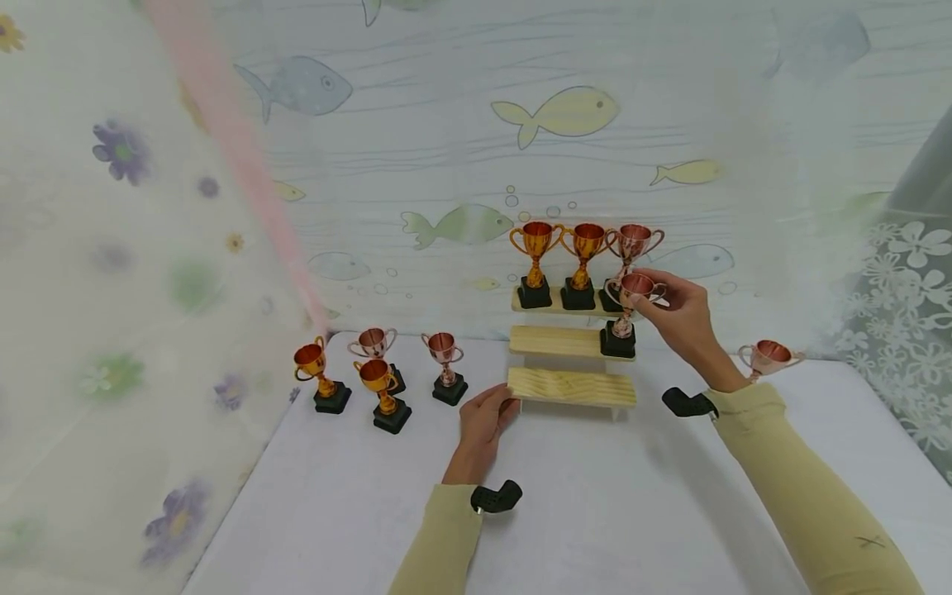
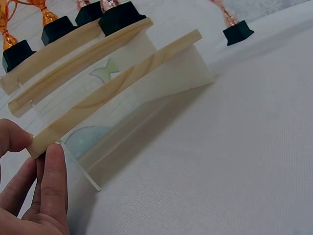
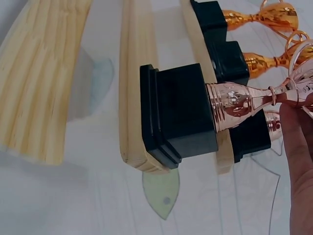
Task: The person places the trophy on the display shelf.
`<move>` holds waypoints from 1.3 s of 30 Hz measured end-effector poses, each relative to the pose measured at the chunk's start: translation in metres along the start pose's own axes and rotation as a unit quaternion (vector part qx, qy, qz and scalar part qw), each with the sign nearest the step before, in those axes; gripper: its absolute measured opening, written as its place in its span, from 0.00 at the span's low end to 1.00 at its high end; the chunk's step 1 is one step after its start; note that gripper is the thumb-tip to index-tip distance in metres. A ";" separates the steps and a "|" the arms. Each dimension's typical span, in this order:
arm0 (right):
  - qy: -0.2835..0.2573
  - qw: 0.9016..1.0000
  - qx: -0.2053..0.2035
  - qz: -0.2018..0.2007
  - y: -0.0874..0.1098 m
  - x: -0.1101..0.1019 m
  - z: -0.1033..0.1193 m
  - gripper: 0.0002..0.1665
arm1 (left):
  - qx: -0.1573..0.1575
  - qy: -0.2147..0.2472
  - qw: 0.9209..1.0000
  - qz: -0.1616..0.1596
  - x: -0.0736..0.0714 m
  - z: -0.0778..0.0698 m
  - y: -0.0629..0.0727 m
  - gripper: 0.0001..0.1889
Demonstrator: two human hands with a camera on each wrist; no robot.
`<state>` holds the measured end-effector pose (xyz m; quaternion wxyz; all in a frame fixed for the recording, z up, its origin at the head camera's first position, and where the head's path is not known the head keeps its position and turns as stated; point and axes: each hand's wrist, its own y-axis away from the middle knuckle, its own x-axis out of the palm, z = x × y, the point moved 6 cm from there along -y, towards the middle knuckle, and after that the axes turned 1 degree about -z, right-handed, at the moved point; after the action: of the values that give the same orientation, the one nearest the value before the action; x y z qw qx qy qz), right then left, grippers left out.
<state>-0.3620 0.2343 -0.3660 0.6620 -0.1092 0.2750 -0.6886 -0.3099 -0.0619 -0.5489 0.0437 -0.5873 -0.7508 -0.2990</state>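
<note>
A three-step stand (image 1: 573, 387) has pale wooden treads on clear supports. With thumb and fingers, my left hand (image 1: 485, 426) pinches the left end of its lowest tread (image 2: 112, 90). My right hand (image 1: 683, 321) grips a rose-gold trophy cup (image 1: 623, 318) by its bowl. That cup's black base (image 3: 181, 112) sits at the right end of the middle tread (image 1: 554, 340). On the top tread stand two gold trophies (image 1: 535, 248) (image 1: 585, 248) and another rose-gold trophy (image 1: 635, 238), partly hidden behind the held one.
Left of the stand are two gold trophies (image 1: 321, 376) (image 1: 383, 397) and two rose-gold trophies (image 1: 372, 340) (image 1: 445, 364) on the white tabletop (image 1: 565, 512). One more rose-gold trophy (image 1: 769, 357) stands to the right, partly behind my right forearm. A fish-patterned curtain (image 1: 446, 124) hangs behind.
</note>
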 end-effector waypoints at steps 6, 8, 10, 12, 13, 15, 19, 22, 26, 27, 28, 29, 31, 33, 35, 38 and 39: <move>0.020 1.000 0.008 -0.009 0.000 0.001 -0.003 0.25 | 0.002 0.005 1.000 0.000 0.000 0.001 0.000 0.18; 0.027 1.000 0.009 -0.010 0.000 0.001 -0.005 0.25 | 0.000 0.003 1.000 0.000 0.000 0.001 0.000 0.18; 0.026 1.000 0.009 -0.007 -0.001 0.001 -0.006 0.26 | 0.001 0.002 1.000 0.000 -0.001 0.001 0.000 0.18; 0.020 1.000 0.010 -0.006 -0.001 0.002 -0.006 0.26 | 0.002 0.002 1.000 0.000 -0.001 0.001 0.000 0.18; 0.017 1.000 0.010 -0.005 -0.002 0.002 -0.006 0.26 | 0.002 0.001 1.000 0.001 -0.001 0.001 -0.001 0.18; 0.012 1.000 0.011 -0.003 -0.002 0.003 -0.006 0.26 | 0.002 0.001 1.000 0.001 -0.001 0.001 -0.001 0.18; 0.011 1.000 0.012 0.000 -0.003 0.005 -0.006 0.26 | 0.001 0.000 1.000 0.001 -0.001 0.002 -0.002 0.18; 0.014 1.000 0.011 0.007 -0.004 0.007 -0.005 0.26 | 0.002 0.000 1.000 0.001 -0.001 0.003 -0.002 0.18; 0.017 1.000 0.010 0.017 -0.004 0.007 -0.003 0.26 | 0.006 -0.001 1.000 0.004 -0.001 0.003 -0.001 0.18; 0.015 1.000 0.011 0.019 -0.005 0.007 -0.003 0.26 | 0.007 -0.001 1.000 0.005 -0.001 0.003 -0.001 0.18; 0.017 1.000 0.011 0.020 -0.005 0.006 -0.004 0.27 | 0.007 -0.001 1.000 0.007 -0.001 0.003 -0.001 0.18; 0.018 1.000 0.012 0.021 -0.005 0.006 -0.004 0.27 | 0.007 -0.001 1.000 0.007 -0.001 0.003 0.000 0.18; 0.021 0.999 0.014 0.021 -0.005 0.005 -0.005 0.27 | 0.008 -0.001 1.000 0.009 0.000 0.003 0.000 0.18; 0.022 0.999 0.014 0.020 -0.006 0.003 -0.006 0.26 | 0.009 -0.001 1.000 0.010 0.000 0.003 0.000 0.19; 0.023 0.999 0.014 0.019 -0.006 0.002 -0.007 0.26 | 0.010 0.000 1.000 0.008 0.000 0.002 0.000 0.19; 0.023 0.999 0.015 0.018 -0.006 0.002 -0.009 0.27 | 0.013 0.001 1.000 0.005 0.000 0.001 0.000 0.18; 0.022 0.999 0.017 0.019 -0.006 0.002 -0.009 0.27 | 0.013 0.002 1.000 0.003 0.000 0.001 0.000 0.18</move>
<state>-0.3717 0.2347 -0.3709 0.6704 -0.0780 0.2799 -0.6828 -0.3093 -0.0613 -0.5495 0.0541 -0.5885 -0.7527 -0.2900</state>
